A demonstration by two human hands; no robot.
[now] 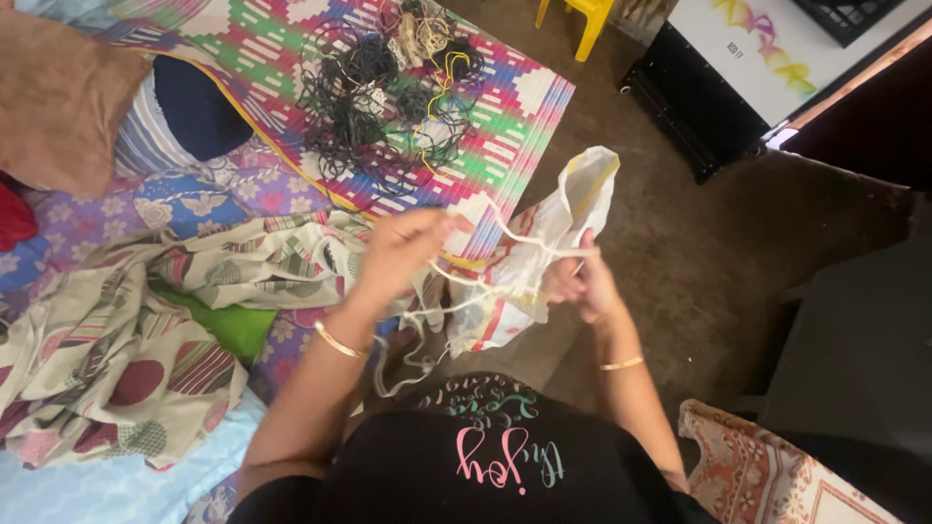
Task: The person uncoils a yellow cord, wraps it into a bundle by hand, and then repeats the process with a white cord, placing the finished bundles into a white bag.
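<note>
1. Brown floor [680, 243] fills the right of the view, with a bright woven mat [505, 116] and patterned bedding spread to the left.
2. Between both hands runs a pale cord [515, 243], stretched taut in front of the person's chest, its loose end trailing down in loops.
3. Left hand [403, 247] is closed, fingers pinched together around the cord.
4. Right hand [582, 281] is likewise curled shut on the cord's other end, thumb pressed against the fingers.
5. Just behind the cord a white plastic bag [568, 209] with yellow and red print stands crumpled on the floor.
6. Further off, a tangle of dark cables [374, 107] lies on the mat.
7. A yellow plastic stool [582, 19] stands at the top edge.
</note>
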